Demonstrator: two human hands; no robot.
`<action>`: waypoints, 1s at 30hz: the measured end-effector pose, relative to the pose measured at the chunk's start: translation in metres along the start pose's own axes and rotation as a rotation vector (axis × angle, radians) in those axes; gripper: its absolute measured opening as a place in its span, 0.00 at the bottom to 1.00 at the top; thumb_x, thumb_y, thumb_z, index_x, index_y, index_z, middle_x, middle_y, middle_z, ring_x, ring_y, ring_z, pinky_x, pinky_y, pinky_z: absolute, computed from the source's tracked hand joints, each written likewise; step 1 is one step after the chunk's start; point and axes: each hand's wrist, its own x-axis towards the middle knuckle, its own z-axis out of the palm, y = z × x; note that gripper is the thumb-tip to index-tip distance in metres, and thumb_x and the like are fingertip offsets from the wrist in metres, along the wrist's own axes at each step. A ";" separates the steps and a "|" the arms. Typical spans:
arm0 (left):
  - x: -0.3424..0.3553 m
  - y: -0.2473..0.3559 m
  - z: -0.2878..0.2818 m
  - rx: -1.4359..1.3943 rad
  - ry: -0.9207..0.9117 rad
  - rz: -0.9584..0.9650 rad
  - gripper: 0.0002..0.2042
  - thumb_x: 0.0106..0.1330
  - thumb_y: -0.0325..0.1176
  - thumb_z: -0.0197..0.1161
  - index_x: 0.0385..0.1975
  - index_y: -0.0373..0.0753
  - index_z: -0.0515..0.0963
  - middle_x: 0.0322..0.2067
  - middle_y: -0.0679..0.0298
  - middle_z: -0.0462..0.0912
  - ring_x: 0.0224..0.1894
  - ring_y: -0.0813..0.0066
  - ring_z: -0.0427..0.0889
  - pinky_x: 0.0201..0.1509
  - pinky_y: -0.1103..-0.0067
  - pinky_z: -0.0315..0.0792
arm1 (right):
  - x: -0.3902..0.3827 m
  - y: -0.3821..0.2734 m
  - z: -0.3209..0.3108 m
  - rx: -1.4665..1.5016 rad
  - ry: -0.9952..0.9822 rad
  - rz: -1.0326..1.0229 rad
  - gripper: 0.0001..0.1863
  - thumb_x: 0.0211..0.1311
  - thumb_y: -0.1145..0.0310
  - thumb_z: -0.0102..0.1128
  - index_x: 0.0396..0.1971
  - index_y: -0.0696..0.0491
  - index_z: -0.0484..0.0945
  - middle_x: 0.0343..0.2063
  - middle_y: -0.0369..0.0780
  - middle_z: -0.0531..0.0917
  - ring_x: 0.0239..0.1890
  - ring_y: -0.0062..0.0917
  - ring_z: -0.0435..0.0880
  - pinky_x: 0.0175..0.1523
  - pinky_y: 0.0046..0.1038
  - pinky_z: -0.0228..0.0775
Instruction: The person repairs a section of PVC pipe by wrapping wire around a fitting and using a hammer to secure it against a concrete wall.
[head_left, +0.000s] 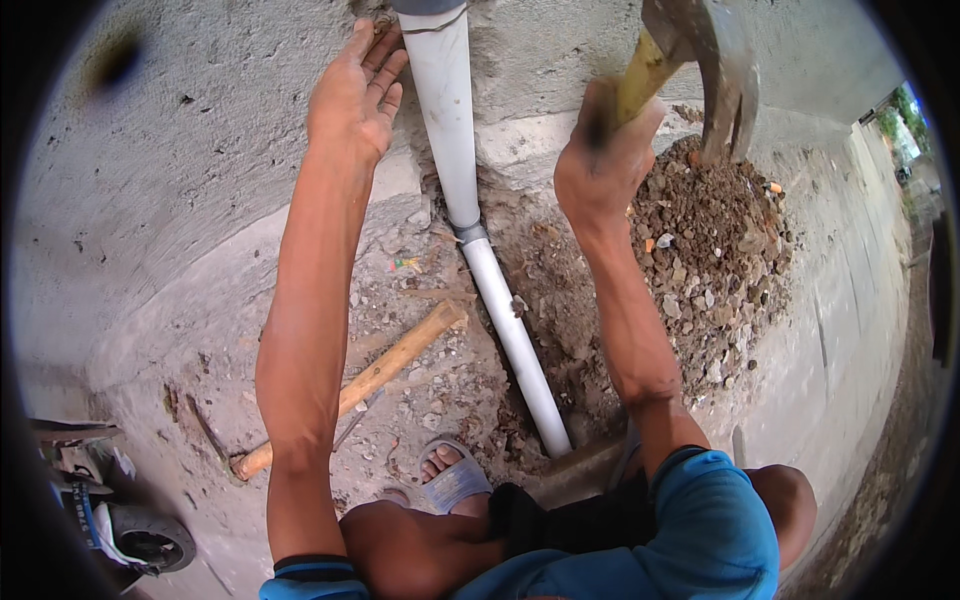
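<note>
My right hand is wrapped round the yellow handle of a claw hammer, raised to the right of the pipe. The hammer's worn metal claw points down. My left hand is up against the rough grey wall, just left of the upright white pipe. Its thumb and forefinger pinch something small and dark at the wall, too small to make out; the other fingers are loosely bent. A thin wire loops round the pipe near its top. Lower down, a grey joint connects to a narrower white pipe lying in a trench.
A heap of soil and rubble stands by the wall at right. A wooden handle lies across the dusty ground at left. My sandalled foot is beside the trench. A vehicle's wheel shows at lower left.
</note>
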 end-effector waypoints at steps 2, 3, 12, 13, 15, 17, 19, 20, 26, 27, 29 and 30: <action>0.000 -0.002 0.004 -0.017 -0.005 -0.004 0.16 0.75 0.47 0.60 0.54 0.46 0.79 0.51 0.71 0.85 0.50 0.78 0.77 0.57 0.74 0.61 | 0.000 0.005 0.000 -0.022 0.064 -0.109 0.07 0.74 0.74 0.53 0.41 0.63 0.73 0.24 0.48 0.80 0.20 0.37 0.82 0.23 0.37 0.69; 0.000 -0.003 0.002 -0.006 -0.017 -0.002 0.16 0.75 0.47 0.60 0.54 0.46 0.79 0.50 0.71 0.85 0.50 0.78 0.77 0.57 0.74 0.61 | -0.005 0.013 0.014 -0.007 0.063 -0.147 0.08 0.75 0.72 0.52 0.38 0.62 0.70 0.19 0.47 0.79 0.16 0.36 0.79 0.20 0.38 0.68; 0.004 -0.008 -0.009 0.027 -0.035 0.045 0.17 0.74 0.47 0.61 0.54 0.44 0.79 0.52 0.69 0.84 0.53 0.76 0.77 0.60 0.72 0.61 | -0.002 -0.001 0.001 -0.140 -0.275 0.163 0.11 0.76 0.67 0.53 0.41 0.60 0.67 0.14 0.46 0.77 0.13 0.37 0.80 0.17 0.38 0.68; 0.010 -0.008 -0.012 0.017 -0.055 0.047 0.18 0.73 0.47 0.62 0.56 0.46 0.78 0.53 0.69 0.84 0.54 0.76 0.76 0.58 0.72 0.61 | -0.001 -0.002 0.001 -0.086 -0.191 0.123 0.11 0.76 0.68 0.54 0.42 0.61 0.68 0.14 0.46 0.78 0.14 0.37 0.80 0.18 0.37 0.68; 0.018 -0.007 -0.015 0.013 -0.082 0.040 0.19 0.72 0.48 0.64 0.57 0.47 0.76 0.55 0.70 0.83 0.55 0.76 0.75 0.57 0.73 0.61 | -0.003 0.006 0.011 -0.083 0.022 -0.066 0.10 0.77 0.66 0.53 0.40 0.58 0.68 0.15 0.41 0.73 0.17 0.26 0.75 0.21 0.32 0.65; 0.020 -0.008 -0.017 0.026 -0.088 0.026 0.20 0.72 0.49 0.64 0.58 0.47 0.76 0.55 0.69 0.83 0.55 0.76 0.75 0.57 0.73 0.61 | -0.015 0.014 0.015 -0.058 -0.132 0.062 0.11 0.76 0.68 0.53 0.42 0.61 0.68 0.15 0.48 0.79 0.17 0.41 0.83 0.19 0.39 0.69; 0.018 -0.010 -0.016 0.021 -0.090 0.048 0.19 0.72 0.49 0.64 0.57 0.47 0.76 0.55 0.70 0.83 0.55 0.76 0.75 0.57 0.72 0.61 | -0.013 0.025 0.019 -0.186 -0.406 0.252 0.11 0.77 0.66 0.52 0.39 0.59 0.67 0.14 0.48 0.78 0.17 0.42 0.83 0.19 0.39 0.69; 0.016 -0.009 -0.016 0.020 -0.089 0.062 0.19 0.72 0.49 0.64 0.57 0.46 0.77 0.55 0.70 0.83 0.55 0.76 0.75 0.57 0.72 0.61 | -0.011 0.026 0.020 -0.247 -0.542 0.347 0.11 0.77 0.65 0.51 0.38 0.58 0.66 0.14 0.48 0.78 0.17 0.43 0.84 0.19 0.40 0.69; 0.016 -0.007 -0.013 0.028 -0.069 0.033 0.18 0.73 0.48 0.63 0.56 0.46 0.78 0.55 0.71 0.83 0.54 0.76 0.75 0.57 0.73 0.61 | -0.019 0.010 0.007 -0.051 -0.394 0.370 0.15 0.80 0.60 0.47 0.38 0.58 0.67 0.12 0.46 0.75 0.13 0.37 0.77 0.19 0.37 0.64; 0.017 -0.006 -0.014 0.025 -0.069 0.028 0.18 0.73 0.48 0.63 0.55 0.46 0.78 0.55 0.71 0.83 0.54 0.76 0.75 0.57 0.74 0.61 | -0.024 0.004 0.001 -0.003 -0.350 0.375 0.15 0.80 0.59 0.47 0.39 0.58 0.67 0.13 0.46 0.75 0.13 0.36 0.77 0.20 0.37 0.63; 0.016 -0.008 -0.011 -0.016 -0.051 0.009 0.18 0.73 0.48 0.63 0.55 0.46 0.78 0.55 0.71 0.83 0.55 0.75 0.75 0.58 0.73 0.61 | -0.039 -0.012 -0.017 0.040 -0.342 0.480 0.16 0.80 0.59 0.46 0.41 0.59 0.69 0.14 0.45 0.75 0.15 0.34 0.77 0.21 0.36 0.64; 0.013 -0.007 -0.009 -0.032 -0.040 0.000 0.18 0.73 0.48 0.63 0.55 0.46 0.79 0.55 0.70 0.83 0.55 0.75 0.75 0.59 0.73 0.61 | -0.048 -0.020 -0.024 0.065 -0.337 0.535 0.17 0.80 0.58 0.46 0.42 0.59 0.70 0.15 0.45 0.75 0.16 0.33 0.77 0.22 0.35 0.64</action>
